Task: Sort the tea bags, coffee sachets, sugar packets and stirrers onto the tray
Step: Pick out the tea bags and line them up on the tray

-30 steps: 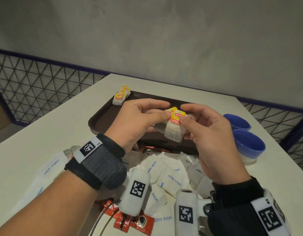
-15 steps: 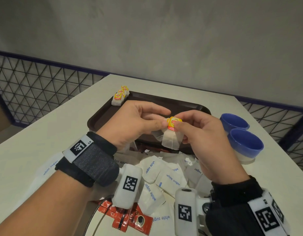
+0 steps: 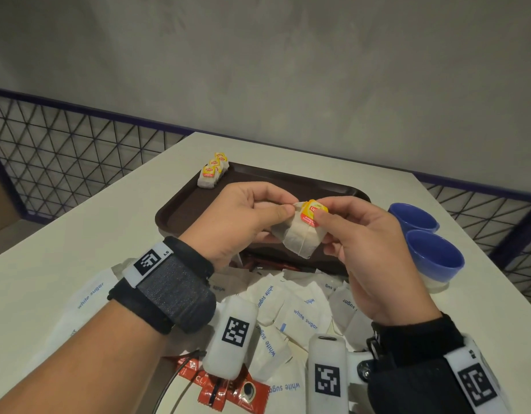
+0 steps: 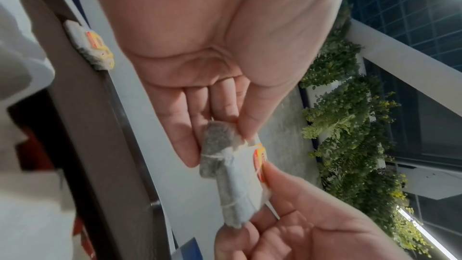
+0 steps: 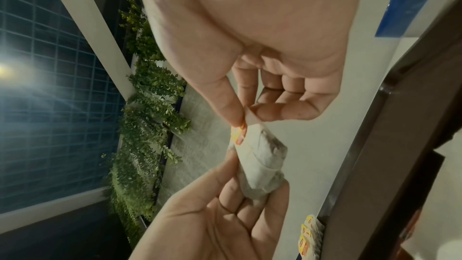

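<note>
Both hands, the left hand (image 3: 243,216) and right hand (image 3: 365,243), pinch 1 tea bag (image 3: 301,236) between them at frame centre above the near rim of the brown tray (image 3: 180,210), whose upper-left corner holds 3 tea bags (image 3: 212,171), its middle bare.

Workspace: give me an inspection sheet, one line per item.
Surface: pale table bearing a dark brown tray.
Job's things: held tea bag above the tray's near edge; row of tea bags at the tray's far left corner; white sugar packets and red sachets heaped on the table in front of the tray; stirrers: nothing seen.
Clutter: two blue cups right of the tray.
Grippers: left hand and right hand both pinch the held tea bag.
Cables: thin dark cable by the left wrist.
Surroundings: grey wall, wire mesh fence.
</note>
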`<state>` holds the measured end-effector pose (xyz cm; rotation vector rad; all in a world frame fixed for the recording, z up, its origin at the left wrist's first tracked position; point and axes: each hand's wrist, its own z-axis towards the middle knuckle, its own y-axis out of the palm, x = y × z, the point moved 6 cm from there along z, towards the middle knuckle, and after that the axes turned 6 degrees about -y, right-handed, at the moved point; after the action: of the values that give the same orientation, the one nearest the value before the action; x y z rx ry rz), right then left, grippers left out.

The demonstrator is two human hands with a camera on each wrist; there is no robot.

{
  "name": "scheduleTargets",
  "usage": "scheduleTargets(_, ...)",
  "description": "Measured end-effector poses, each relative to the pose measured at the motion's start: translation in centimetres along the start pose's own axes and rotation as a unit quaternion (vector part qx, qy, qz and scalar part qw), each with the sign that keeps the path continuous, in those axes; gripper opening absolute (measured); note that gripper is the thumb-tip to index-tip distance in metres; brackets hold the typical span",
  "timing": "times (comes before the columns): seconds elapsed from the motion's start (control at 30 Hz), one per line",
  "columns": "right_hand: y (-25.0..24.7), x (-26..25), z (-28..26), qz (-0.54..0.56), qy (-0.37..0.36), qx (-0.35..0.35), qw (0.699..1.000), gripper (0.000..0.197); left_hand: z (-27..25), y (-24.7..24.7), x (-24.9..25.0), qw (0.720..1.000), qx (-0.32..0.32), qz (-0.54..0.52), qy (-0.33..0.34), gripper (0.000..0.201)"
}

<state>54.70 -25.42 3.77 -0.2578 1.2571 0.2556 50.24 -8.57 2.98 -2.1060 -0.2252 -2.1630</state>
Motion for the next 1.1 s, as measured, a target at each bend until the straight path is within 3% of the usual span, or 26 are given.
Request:
scheduleTargets(0.3, 0.1, -0.5, -0.1, 0.003, -0.047, 0.013, 0.999, 0.012, 0.1, 0.8, -0.6, 0.999, -0.024, -0.031, -0.002, 0.024)
scheduleTargets(0.7, 0.0, -1.0, -0.2, 0.004, -0.085, 0.034, 0.996, 0.022, 0.2, 0.5, -0.4, 0.999, -0.005, -0.04, 0.021, 0.025)
scheduleTargets(0.87, 0.1, -1.0, -0.2, -0.006, -0.072, 0.042, 0.996, 0.017, 0.3, 0.1, -0.4, 0.999, 0.014, -0.044, 0.025, 0.03)
scheduleTargets(1.1, 0.8, -0.8, -0.5, 0.021, -0.044, 0.006, 0.999, 0.011, 0.0, 0.6, -0.1, 0.995, -0.016, -0.096, 0.029, 0.032)
